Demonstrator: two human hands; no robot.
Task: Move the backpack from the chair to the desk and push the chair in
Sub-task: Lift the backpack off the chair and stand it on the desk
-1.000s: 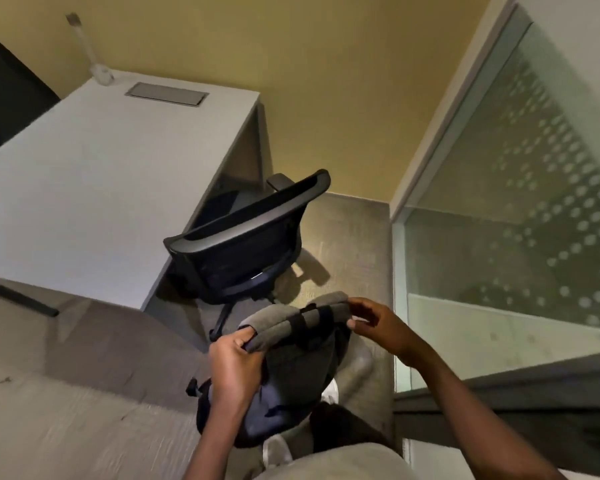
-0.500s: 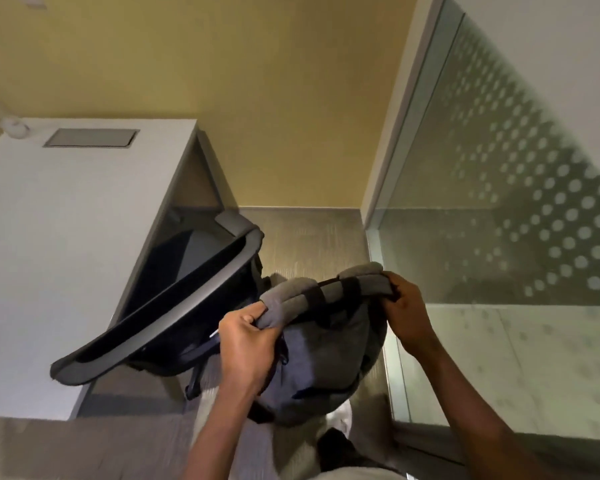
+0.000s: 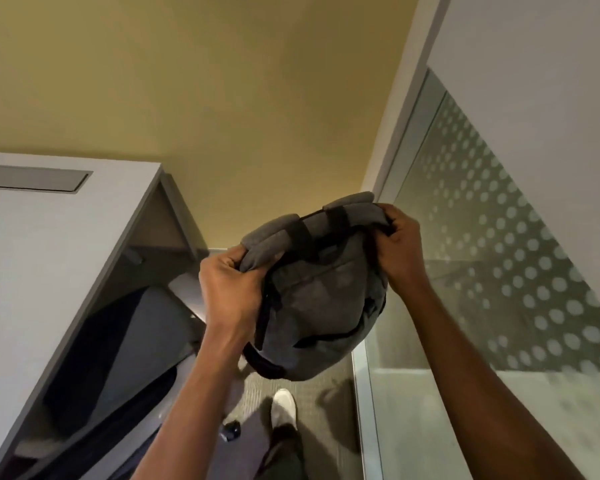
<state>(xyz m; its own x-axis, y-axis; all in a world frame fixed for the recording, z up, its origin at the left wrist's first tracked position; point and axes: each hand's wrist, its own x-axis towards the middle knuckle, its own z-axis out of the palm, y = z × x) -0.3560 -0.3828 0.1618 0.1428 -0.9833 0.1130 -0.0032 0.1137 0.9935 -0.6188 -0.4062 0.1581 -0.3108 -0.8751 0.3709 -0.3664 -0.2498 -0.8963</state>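
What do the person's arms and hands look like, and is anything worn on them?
Both forearms are bare as far as the view shows: no sleeves, no gloves. The left hand and right hand show no rings, watch or bands.

Bare forearms, no sleeves; dark trousers (image 3: 284, 452); white shoe (image 3: 284, 404).

One backpack (image 3: 321, 299), one desk (image 3: 49, 244), two hands, and seemingly one chair (image 3: 118, 358).
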